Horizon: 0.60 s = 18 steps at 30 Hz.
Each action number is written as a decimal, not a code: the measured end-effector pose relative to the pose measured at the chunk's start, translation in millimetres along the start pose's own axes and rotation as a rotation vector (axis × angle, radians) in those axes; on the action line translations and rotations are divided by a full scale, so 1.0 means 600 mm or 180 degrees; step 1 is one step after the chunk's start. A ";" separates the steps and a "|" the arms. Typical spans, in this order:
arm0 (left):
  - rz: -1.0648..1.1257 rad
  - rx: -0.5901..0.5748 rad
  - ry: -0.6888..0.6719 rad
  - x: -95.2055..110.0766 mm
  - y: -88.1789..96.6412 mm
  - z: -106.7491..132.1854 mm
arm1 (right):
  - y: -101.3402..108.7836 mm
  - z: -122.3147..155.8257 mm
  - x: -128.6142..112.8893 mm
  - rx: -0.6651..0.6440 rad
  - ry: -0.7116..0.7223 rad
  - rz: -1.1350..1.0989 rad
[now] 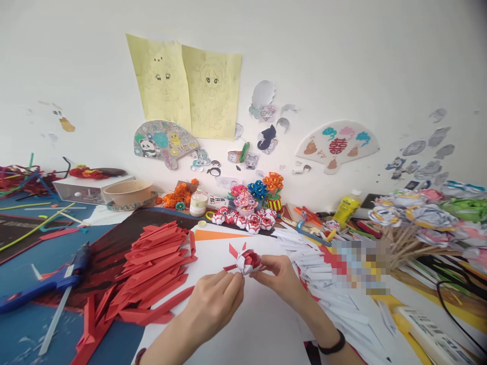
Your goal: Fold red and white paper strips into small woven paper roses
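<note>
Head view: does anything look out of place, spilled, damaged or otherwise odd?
Yes: a blocky, pixelated patch beside the white paper strips at right obscures whatever lies there, unlike the rest of the picture. Small pale scraps also litter the blue mat near the glue gun, looking like untidy leftovers.

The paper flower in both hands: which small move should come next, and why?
Perhaps the left hand should press one red paper tip inward while the right hand steadies the red-and-white paper flower, since tips stick out on its left.
</note>
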<state>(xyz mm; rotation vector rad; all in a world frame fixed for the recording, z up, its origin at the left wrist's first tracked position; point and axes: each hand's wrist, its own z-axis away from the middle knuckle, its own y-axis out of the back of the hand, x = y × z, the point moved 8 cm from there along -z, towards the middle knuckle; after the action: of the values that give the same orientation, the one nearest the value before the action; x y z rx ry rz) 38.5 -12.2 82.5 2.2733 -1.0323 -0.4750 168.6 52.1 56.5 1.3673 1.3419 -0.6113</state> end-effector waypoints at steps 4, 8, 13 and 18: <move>-0.0228 -0.0001 -0.0119 0.008 -0.006 0.002 | 0.000 0.002 0.001 0.0158 -0.0059 -0.0008; -0.0348 0.0064 -0.0107 0.011 -0.007 0.002 | 0.002 0.003 -0.007 0.0353 0.0000 0.0206; -0.0498 0.0183 0.0082 0.004 0.000 -0.002 | 0.003 0.001 -0.009 0.0322 0.0021 0.0351; -0.0715 0.0166 0.0227 -0.007 0.002 -0.006 | 0.006 0.001 -0.019 0.0198 0.0020 0.0480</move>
<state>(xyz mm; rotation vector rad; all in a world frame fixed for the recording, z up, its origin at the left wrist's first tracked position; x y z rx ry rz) 37.0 -8.4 86.1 2.4474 -0.7662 -0.4592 169.2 47.9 67.8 1.5066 1.2205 -0.5511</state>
